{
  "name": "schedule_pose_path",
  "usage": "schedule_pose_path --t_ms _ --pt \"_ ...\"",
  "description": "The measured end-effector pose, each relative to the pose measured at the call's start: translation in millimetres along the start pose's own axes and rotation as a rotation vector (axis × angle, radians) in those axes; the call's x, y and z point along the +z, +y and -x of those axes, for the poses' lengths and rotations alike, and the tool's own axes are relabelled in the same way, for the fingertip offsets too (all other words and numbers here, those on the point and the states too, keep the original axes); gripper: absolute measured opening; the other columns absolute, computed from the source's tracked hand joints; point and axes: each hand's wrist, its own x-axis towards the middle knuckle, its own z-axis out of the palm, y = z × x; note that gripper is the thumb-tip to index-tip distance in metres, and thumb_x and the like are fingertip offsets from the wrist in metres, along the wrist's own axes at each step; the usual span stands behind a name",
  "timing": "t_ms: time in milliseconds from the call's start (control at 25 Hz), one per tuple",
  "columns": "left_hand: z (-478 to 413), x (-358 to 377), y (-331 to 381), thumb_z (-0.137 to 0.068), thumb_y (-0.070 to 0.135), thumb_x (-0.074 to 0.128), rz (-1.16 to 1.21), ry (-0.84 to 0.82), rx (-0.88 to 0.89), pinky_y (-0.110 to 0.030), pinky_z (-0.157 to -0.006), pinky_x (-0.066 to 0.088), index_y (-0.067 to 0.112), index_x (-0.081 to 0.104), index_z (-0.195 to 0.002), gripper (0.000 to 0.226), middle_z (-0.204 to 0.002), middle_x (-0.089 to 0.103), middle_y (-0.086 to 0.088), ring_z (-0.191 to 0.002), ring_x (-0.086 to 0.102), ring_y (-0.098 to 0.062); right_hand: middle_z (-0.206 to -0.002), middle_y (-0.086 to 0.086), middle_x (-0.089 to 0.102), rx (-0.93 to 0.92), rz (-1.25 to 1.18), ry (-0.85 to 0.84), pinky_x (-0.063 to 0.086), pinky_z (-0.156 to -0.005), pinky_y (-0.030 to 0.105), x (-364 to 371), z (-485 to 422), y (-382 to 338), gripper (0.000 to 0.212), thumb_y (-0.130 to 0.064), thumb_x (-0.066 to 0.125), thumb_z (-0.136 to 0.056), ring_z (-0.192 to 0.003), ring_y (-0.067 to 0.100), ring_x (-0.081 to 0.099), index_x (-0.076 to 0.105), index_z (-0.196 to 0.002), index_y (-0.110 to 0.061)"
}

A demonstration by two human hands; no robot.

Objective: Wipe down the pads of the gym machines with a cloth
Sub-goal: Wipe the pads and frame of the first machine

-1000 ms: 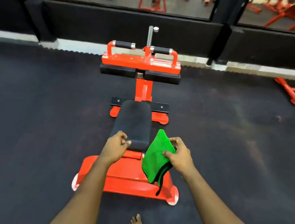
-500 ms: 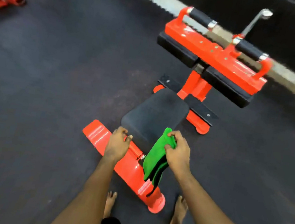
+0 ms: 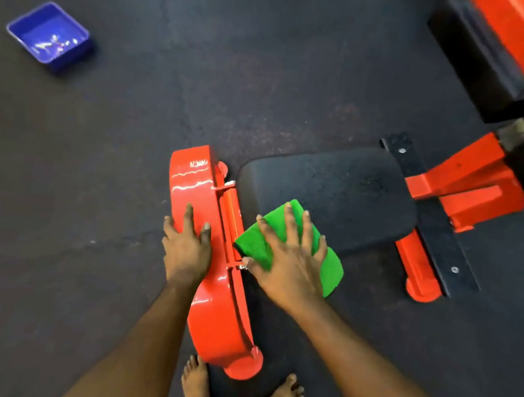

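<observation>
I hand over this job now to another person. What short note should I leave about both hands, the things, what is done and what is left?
Left hand: open, flat on the red base plate, bracing.
Right hand: open, flat, pressing the green cloth onto the near end of the seat pad.
Done: cloth is on the pad; how much is wiped cannot be seen.
Left to do: wipe the seat pad to its far end, then the black upper pads.
A blue tray sits on the floor, far left.
</observation>
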Motion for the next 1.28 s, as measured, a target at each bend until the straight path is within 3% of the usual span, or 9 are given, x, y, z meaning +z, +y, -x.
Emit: schedule_pose_path --t_ms 80,200,280,520,680,800,920,1160,1280 --pt "-10.8 14.0 -1.5 -0.103 0.051 0.037 -0.027 0.026 -0.02 -0.054 -0.105 0.038 0.045 0.018 -0.157 0.058 -0.15 0.028 -0.026 -0.127 0.043 -0.052 -0.168 0.002 -0.015 -0.071 0.174 0.046 0.01 -0.112 0.073 19.1 -8.2 12.3 0.092 -0.078 0.053 -0.081 -0.153 0.038 -0.011 0.006 -0.156 -0.052" --pt "-12.6 25.4 -8.1 -0.101 0.058 0.031 -0.116 0.154 0.05 -0.051 -0.083 0.049 0.057 0.014 -0.152 0.054 -0.115 0.043 -0.019 -0.094 0.059 -0.048 -0.169 0.0 -0.009 -0.094 0.24 0.173 0.013 -0.111 0.074 34.1 -4.4 17.9 0.085 -0.077 0.044 -0.087 -0.154 0.038 -0.005 0.004 -0.156 -0.051" --pt "-13.2 28.6 -12.1 -0.102 0.056 0.031 -0.135 0.215 0.074 -0.049 -0.078 0.049 0.057 0.016 -0.151 0.052 -0.108 0.043 -0.016 -0.085 0.059 -0.046 -0.17 -0.002 -0.004 -0.061 0.272 0.209 0.014 -0.11 0.073 41.2 -4.5 14.7 0.076 -0.073 0.042 -0.091 -0.154 0.038 -0.001 0.009 -0.156 -0.051" --pt "-14.0 27.0 -13.5 -0.103 0.046 0.034 -0.054 0.254 0.037 -0.049 -0.077 0.048 0.055 0.021 -0.152 0.051 -0.111 0.046 -0.014 -0.085 0.058 -0.046 -0.17 -0.005 0.0 -0.042 0.249 0.203 0.016 -0.111 0.073 32.3 -67.0 -29.9 0.074 -0.054 0.057 -0.091 -0.153 0.042 0.001 0.023 -0.155 -0.046" --pt "-13.2 26.2 -11.8 -0.102 0.045 0.036 -0.05 0.243 0.017 -0.049 -0.074 0.048 0.054 0.022 -0.152 0.052 -0.107 0.045 -0.013 -0.084 0.058 -0.046 -0.169 -0.009 0.001 -0.2 0.383 0.124 0.013 -0.115 0.069 35.2 -21.5 -9.3 0.08 -0.048 0.062 -0.087 -0.155 0.036 -0.002 0.023 -0.157 -0.042" --pt "-14.7 25.7 -12.2 -0.102 0.047 0.035 -0.033 0.235 -0.007 -0.048 -0.074 0.049 0.057 0.02 -0.151 0.051 -0.108 0.045 -0.011 -0.085 0.059 -0.044 -0.169 -0.01 0.002 -0.204 0.378 0.142 0.011 -0.116 0.067 33.2 -49.6 -22.3 0.071 -0.044 0.059 -0.089 -0.155 0.036 -0.006 0.031 -0.155 -0.041" --pt "-13.8 25.4 -14.6 -0.103 0.047 0.034 -0.002 0.233 -0.005 -0.048 -0.074 0.048 0.059 0.02 -0.15 0.051 -0.11 0.044 -0.008 -0.085 0.059 -0.041 -0.169 -0.008 -0.003 -0.185 0.411 0.107 0.007 -0.117 0.067 32.3 -91.1 -47.6 0.061 -0.038 0.047 -0.098 -0.154 0.036 -0.013 0.028 -0.156 -0.038" --pt "-16.3 26.0 -15.7 -0.102 0.047 0.034 0.008 0.228 -0.013 -0.048 -0.073 0.049 0.06 0.018 -0.15 0.052 -0.109 0.045 -0.006 -0.086 0.06 -0.038 -0.168 -0.008 0.012 -0.254 0.432 0.137 0.013 -0.12 0.061 39.0 -23.4 -12.5 0.075 -0.034 0.06 -0.089 -0.156 0.031 0.001 0.03 -0.157 -0.032" --pt "-16.9 27.1 -15.9 -0.102 0.047 0.034 0.02 0.223 -0.026 -0.047 -0.073 0.049 0.062 0.017 -0.149 0.052 -0.109 0.045 -0.005 -0.087 0.06 -0.037 -0.167 -0.01 0.017 -0.286 0.408 0.172 0.012 -0.121 0.059 35.0 -58.0 -22.7 0.067 -0.032 0.056 -0.09 -0.156 0.031 0.0 0.037 -0.155 -0.03"
